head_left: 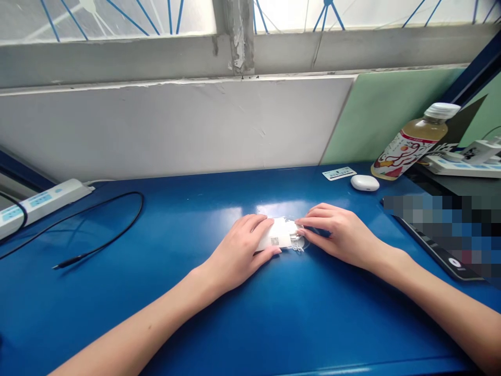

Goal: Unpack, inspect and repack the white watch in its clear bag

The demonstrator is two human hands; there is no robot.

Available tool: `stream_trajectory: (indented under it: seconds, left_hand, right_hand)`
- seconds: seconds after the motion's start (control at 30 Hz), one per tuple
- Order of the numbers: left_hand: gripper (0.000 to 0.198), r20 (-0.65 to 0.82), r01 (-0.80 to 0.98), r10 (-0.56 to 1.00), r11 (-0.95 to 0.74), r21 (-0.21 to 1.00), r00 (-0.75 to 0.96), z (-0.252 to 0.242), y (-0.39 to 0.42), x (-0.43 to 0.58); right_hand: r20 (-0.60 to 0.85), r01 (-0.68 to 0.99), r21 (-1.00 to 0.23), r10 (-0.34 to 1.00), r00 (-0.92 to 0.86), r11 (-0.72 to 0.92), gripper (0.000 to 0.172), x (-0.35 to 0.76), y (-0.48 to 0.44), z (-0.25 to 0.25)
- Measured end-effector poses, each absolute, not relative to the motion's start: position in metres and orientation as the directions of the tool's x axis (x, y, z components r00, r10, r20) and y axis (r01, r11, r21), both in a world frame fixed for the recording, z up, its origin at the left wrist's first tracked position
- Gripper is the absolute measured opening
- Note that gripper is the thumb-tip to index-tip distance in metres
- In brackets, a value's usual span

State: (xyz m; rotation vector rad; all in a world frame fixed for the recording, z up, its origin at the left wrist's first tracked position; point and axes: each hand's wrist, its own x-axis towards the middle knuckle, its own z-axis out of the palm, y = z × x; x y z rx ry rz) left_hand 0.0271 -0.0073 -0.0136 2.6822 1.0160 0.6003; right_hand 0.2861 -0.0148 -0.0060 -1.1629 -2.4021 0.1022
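A small flat white packet (278, 234) lies on the blue table (235, 324), with a label or printed square near its lower edge. My left hand (246, 243) grips its left end, thumb along the near edge and fingers over the far side. At the packet's right end sits a small whitish item (298, 242) with clear plastic around it; its details are washed out by glare. My right hand (338, 230) pinches at that end with thumb and forefinger.
At the left are a white power strip (47, 201) and a black cable (113, 240). A card (339, 173), a white earbud case (365, 183), a drink bottle (410, 146) and a dark phone-like device (438, 256) lie or stand at the right. A wall closes off the back.
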Motion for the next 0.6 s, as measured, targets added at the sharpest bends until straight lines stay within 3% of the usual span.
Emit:
stream_trajectory:
  seconds: [0.27, 0.43, 0.6]
  left_hand:
    - [0.045, 0.292, 0.591, 0.672, -0.739, 0.324, 0.68, -0.012, -0.008, 0.028]
    - [0.043, 0.314, 0.586, 0.663, -0.749, 0.31, 0.68, -0.013, -0.009, 0.028]
    - [0.042, 0.319, 0.579, 0.649, -0.761, 0.293, 0.691, -0.013, -0.009, 0.026]
  right_hand:
    - [0.378, 0.714, -0.306, 0.768, -0.516, 0.63, 0.02, 0.281, -0.017, -0.009]
    - [0.359, 0.697, -0.426, 0.815, -0.455, 0.577, 0.037, 0.274, -0.023, -0.01]
    - [0.37, 0.71, -0.421, 0.822, -0.434, 0.564, 0.036, 0.271, -0.025, -0.012]
